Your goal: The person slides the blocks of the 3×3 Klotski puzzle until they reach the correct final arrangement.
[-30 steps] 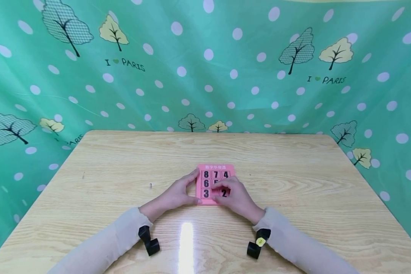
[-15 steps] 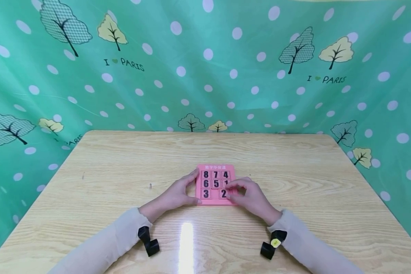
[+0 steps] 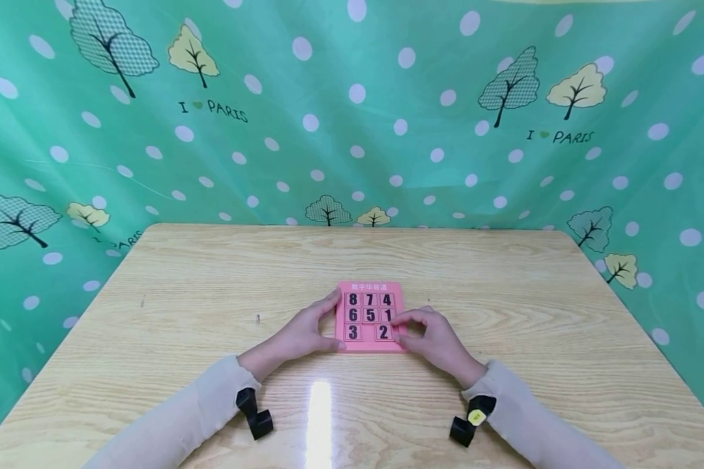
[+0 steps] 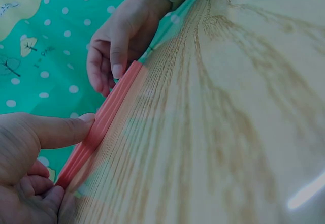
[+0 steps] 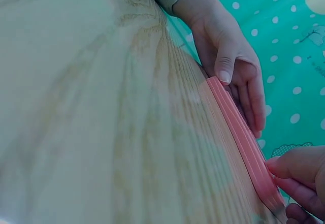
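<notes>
A pink number slide puzzle [image 3: 369, 346] lies flat on the table. Its rows read 8 7 4, then 6 5 1, then 3, a gap and 2. At its left side my left hand [image 3: 299, 333] holds the frame, thumb at the near left corner and fingers along the edge. My right hand [image 3: 437, 339] is at the right side, index fingertip beside the 1 tile [image 3: 386, 315] and thumb right at the 2 tile [image 3: 383, 332]. Both wrist views show the puzzle edge-on, its numbers hidden. In the right wrist view, the right thumb [image 5: 297, 163] overlaps the near edge.
The wooden table [image 3: 211, 273] reaches back to a green dotted curtain [image 3: 352, 130] printed with trees. A small dark mark [image 3: 257, 318] shows on the wood left of the left hand. Light reflects off the near tabletop.
My right hand has moved right, from over the middle column to the right edge, uncovering the 5 and 1 tiles. The left hand has stayed in place.
</notes>
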### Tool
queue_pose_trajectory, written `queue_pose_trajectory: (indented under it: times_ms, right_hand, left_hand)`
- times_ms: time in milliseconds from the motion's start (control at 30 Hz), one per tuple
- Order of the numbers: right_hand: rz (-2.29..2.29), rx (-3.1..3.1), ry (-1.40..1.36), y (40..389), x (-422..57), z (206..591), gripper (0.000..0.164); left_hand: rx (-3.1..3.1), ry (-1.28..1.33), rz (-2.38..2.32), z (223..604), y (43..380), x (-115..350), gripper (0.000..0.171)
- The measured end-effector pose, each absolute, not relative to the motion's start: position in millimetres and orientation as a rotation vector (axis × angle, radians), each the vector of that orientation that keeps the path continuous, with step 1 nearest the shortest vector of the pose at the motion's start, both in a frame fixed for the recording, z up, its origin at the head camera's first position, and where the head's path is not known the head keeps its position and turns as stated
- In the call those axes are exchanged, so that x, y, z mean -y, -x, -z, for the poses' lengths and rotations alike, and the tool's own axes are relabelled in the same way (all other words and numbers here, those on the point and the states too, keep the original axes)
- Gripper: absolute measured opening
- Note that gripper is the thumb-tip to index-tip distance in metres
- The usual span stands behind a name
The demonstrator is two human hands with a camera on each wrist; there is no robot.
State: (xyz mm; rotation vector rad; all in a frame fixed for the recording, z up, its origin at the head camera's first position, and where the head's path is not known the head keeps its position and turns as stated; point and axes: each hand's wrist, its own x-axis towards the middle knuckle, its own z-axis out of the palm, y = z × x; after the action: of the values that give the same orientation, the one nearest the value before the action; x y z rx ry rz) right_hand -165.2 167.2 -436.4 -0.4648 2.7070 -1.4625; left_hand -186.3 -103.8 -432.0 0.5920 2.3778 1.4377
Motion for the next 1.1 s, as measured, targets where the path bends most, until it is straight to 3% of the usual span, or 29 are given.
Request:
queue_pose_trajectory:
  times_ms: [600,1100]
  right_hand:
    - [1.462,-2.695,0.432,157.0,-159.0,419.0,0.024]
    - [1.475,-2.695,0.434,163.2,-156.7,435.1,0.025]
  left_hand:
    - [-2.367,-0.594,-1.45,431.4,185.8,103.6,0.099]
    - [-2.392,-0.612,-1.417,433.7,187.3,104.2,0.1]
